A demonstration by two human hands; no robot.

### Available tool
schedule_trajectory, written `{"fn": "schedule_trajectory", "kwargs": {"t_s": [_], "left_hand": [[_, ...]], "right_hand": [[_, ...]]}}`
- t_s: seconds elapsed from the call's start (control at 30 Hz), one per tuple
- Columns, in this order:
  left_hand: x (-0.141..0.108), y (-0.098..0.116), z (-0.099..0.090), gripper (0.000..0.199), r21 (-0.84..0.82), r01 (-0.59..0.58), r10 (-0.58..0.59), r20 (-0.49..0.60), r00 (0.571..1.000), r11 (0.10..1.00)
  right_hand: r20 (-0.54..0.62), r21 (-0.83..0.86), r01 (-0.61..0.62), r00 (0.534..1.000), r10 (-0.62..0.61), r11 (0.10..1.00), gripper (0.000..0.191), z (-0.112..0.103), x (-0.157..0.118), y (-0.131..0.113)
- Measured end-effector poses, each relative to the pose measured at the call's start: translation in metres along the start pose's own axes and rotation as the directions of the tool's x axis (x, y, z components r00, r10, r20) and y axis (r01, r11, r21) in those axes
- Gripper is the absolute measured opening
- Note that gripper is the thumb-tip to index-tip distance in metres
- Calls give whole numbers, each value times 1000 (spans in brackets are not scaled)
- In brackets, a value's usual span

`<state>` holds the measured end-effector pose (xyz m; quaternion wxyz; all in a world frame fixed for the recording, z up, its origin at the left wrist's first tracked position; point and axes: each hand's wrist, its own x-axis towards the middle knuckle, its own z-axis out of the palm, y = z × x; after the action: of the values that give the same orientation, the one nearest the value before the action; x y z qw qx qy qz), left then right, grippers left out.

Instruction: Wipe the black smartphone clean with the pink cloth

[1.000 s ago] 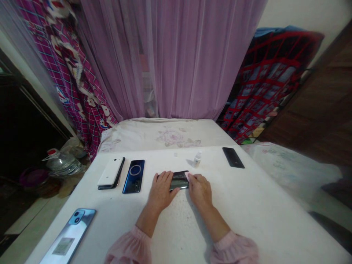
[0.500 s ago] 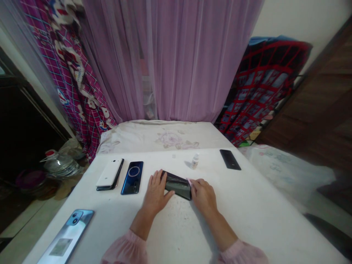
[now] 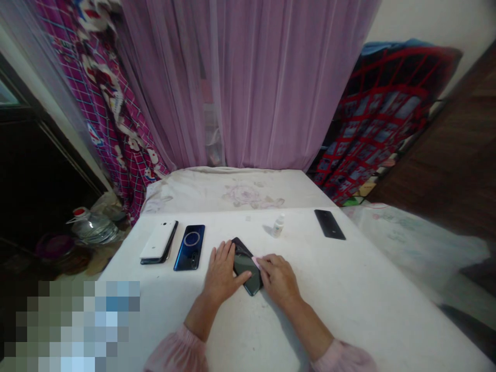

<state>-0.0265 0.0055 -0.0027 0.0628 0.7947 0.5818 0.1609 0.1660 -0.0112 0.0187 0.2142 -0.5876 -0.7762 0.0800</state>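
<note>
A dark, glossy phone (image 3: 245,268) lies at a slant on the white table, between my hands. My left hand (image 3: 222,271) rests at its left side, fingers spread, with fingertips on the upper left edge and the thumb over the lower part. My right hand (image 3: 279,279) is closed, pinching a small pink piece (image 3: 256,262) against the phone's right edge. The rest of that piece is hidden by the fingers. Beyond the phone, a small white bottle (image 3: 278,226) stands upright.
A blue phone (image 3: 189,248) and a stack topped by a white phone (image 3: 158,243) lie on the left. One black phone (image 3: 329,225) is at the right. Pixelation covers the lower left corner. Purple curtains (image 3: 279,82) hang behind the table.
The dark phone has turned, its lower end now nearer to me. My right hand has shifted slightly left with the pink piece. The view has moved a little, and the lower left is now pixelated.
</note>
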Motion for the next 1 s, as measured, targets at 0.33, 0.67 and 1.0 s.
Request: {"fn": "schedule_trajectory", "kwargs": {"t_s": [0.33, 0.67, 1.0], "left_hand": [[0, -10, -6, 84, -32, -62, 64, 60, 996, 998], [0, -4, -12, 83, -22, -54, 56, 107, 993, 998], [1, -5, -15, 85, 5, -62, 61, 140, 988, 998]], "right_hand": [[89, -88, 12, 996, -4, 996, 30, 6, 31, -10], [48, -27, 11, 999, -10, 1000, 35, -3, -16, 4], [110, -76, -25, 993, 33, 997, 29, 11, 56, -24]]}}
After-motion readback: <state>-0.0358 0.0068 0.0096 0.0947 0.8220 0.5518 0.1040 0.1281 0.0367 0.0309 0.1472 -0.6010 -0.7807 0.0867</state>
